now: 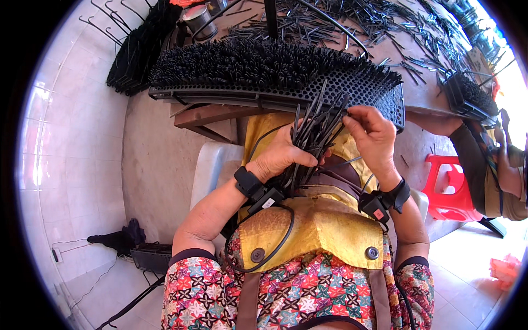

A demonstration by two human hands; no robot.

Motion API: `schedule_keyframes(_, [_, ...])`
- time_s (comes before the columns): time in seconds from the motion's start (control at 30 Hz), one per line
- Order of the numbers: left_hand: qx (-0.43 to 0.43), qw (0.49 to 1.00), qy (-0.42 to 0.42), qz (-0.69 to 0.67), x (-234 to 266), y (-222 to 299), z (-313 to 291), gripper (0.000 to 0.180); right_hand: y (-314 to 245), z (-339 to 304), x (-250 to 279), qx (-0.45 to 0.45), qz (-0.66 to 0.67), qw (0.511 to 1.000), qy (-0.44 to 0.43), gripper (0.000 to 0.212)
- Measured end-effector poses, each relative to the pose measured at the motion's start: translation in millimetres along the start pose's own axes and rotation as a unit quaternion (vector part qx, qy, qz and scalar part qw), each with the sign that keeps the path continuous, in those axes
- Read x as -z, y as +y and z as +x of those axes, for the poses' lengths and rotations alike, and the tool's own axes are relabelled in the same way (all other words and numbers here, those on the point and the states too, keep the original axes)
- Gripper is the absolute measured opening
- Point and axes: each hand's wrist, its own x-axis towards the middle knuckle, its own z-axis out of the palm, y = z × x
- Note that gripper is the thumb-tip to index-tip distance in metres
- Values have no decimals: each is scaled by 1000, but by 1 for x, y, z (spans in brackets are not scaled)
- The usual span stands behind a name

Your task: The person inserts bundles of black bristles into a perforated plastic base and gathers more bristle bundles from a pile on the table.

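My left hand [278, 153] is closed around a bundle of thin black sticks [314, 132] that fan out upward in front of my apron. Just right of their tips, my right hand [375, 135] has thumb and forefinger pinched together; a small dark stick end seems to show between them. Beyond both hands lies a wide black perforated tray [379, 91]. Dense rows of black sticks [231, 69] stand upright in its holes across the left and middle, while bare holes show at the right. Both wrists wear black straps with small boxes.
Loose black sticks [330, 25] are strewn over the table behind the tray, near a metal cup [199, 23]. A filled rack [135, 63] stands at far left, another [472, 98] at right. A person [495, 170] sits at right near a red stool [448, 187].
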Motion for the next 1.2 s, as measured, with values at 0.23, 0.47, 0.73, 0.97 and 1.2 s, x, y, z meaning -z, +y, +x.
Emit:
schedule_keyframes(0.23, [4,1000,9,-14,5,-6,-1,54,-3,19,21,-33,88,993,71,11])
schedule_keyframes(0.47, [-15,997,30,-65,4,-3,-9,53,4,55,30,40,89,982,163,13])
schedule_keyframes(0.73, [-25,997,44,-52,4,-4,-11,50,16,92,-6,242,-101,946,193,15])
schedule_keyframes(0.97, [-21,998,58,-34,2,-4,-13,49,15,102,-16,364,-198,899,142,16])
schedule_keyframes(1.2, [-23,998,52,-33,3,-5,-12,51,8,110,-18,416,-215,878,97,19])
